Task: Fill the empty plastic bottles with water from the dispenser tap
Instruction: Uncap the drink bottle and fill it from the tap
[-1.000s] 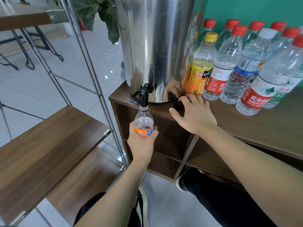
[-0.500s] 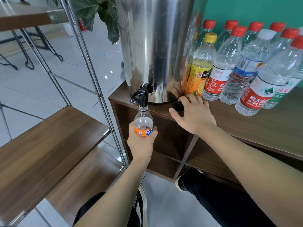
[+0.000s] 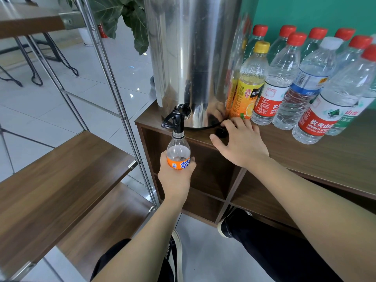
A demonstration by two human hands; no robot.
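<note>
- Nearest the camera, two bare forearms reach forward over dark trousers and a dark shoe [image 3: 225, 225] with a white sole, set on the pale tiled floor [image 3: 61, 78].
- At near left stands a metal-framed rack with wooden shelves [image 3: 57, 178], its slanting steel poles rising past the corner of the cabinet.
- The left hand [image 3: 176, 178] is curled round the lower part of a small bottle [image 3: 178, 152] with an orange label — it holds the bottle upright, in front of the cabinet's open compartments, below the worktop's edge.
- The bottle's open neck sits directly under the black tap [image 3: 176, 121], touching or nearly touching the spout; I cannot tell whether water is running.
- The right hand [image 3: 241, 143] rests palm down on the wooden worktop [image 3: 325, 155], fingers loosely spread and gripping nothing; its fingertips reach the foot of the dispenser.
- A small black cap [image 3: 220, 132] lies on the worktop between that hand's thumb and forefinger.
- The steel dispenser [image 3: 193, 58] stands at the worktop's left end, its tap jutting past the front edge.
- Just right of it stands a bottle with a yellow cap [image 3: 250, 82] and an orange-yellow label.
- Farther right — a crowd of clear bottles with red caps [image 3: 282, 78], and one with a white cap [image 3: 307, 84].
- Beyond are a green wall [image 3: 305, 11] and, far left, leaves of a plant [image 3: 122, 15].
</note>
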